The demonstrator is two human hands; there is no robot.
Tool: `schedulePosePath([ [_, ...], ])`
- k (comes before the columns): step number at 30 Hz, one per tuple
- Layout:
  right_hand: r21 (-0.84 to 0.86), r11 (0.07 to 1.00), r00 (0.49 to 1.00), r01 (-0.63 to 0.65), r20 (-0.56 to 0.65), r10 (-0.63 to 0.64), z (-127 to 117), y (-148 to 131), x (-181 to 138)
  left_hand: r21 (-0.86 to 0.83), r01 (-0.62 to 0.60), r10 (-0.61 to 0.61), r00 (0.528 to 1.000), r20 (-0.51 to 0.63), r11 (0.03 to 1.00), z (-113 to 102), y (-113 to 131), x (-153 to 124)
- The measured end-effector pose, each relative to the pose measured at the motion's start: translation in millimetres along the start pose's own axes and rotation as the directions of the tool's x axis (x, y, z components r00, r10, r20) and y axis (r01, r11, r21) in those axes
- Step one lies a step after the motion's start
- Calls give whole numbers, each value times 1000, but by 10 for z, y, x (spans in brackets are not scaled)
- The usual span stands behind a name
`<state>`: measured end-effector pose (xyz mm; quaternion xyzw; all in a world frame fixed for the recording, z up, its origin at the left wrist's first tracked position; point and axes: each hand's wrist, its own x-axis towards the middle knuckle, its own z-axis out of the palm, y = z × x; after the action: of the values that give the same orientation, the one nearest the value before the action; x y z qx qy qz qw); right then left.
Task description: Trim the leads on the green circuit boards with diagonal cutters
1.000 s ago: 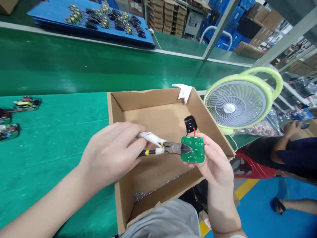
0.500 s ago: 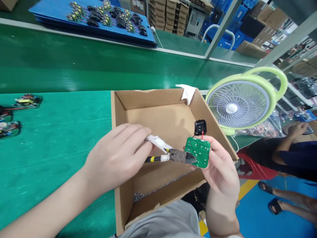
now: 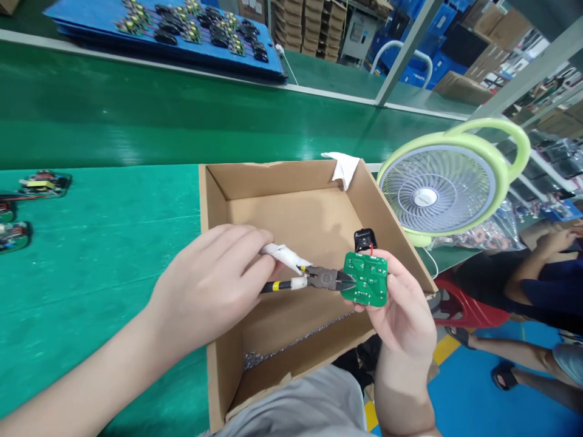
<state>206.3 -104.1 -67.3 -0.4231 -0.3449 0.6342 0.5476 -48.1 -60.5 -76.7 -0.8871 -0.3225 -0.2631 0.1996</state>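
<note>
My left hand [image 3: 218, 279] is closed round the handles of a pair of cutting pliers [image 3: 324, 278], one handle wrapped in white tape, the other black with a yellow band. The dark jaws lie over the left part of a green circuit board [image 3: 368, 280]; whether they grip anything there I cannot tell. My right hand [image 3: 405, 303] pinches the board at its right and lower edges, solder side up. A red wire runs from the board's top to a small black plastic housing [image 3: 365, 240]. Both hands are above an open cardboard box [image 3: 273, 209].
A green-rimmed fan [image 3: 432, 188] stands right of the box. White paper [image 3: 342, 169] hangs over the box's back corner. Circuit assemblies [image 3: 43, 183] lie at far left on the green mat. A blue board [image 3: 91, 30] holds several more behind. A person [image 3: 542, 267] sits at right.
The pliers' jaws have drawn back slightly to the left on the board. The black housing has tipped a little. At right, the legs of people in the background have shifted.
</note>
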Motion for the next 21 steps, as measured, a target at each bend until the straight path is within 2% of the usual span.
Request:
schedulePosePath([
  [12,-96,995,999,39,3,-39,5,10,-17,56,-40,41,999,-9,998,-14,1,37],
  [21,-23,1000,1000,10,18,-9,17,-14,-22,99,-86,88,996,-12,991,-36,23,50],
])
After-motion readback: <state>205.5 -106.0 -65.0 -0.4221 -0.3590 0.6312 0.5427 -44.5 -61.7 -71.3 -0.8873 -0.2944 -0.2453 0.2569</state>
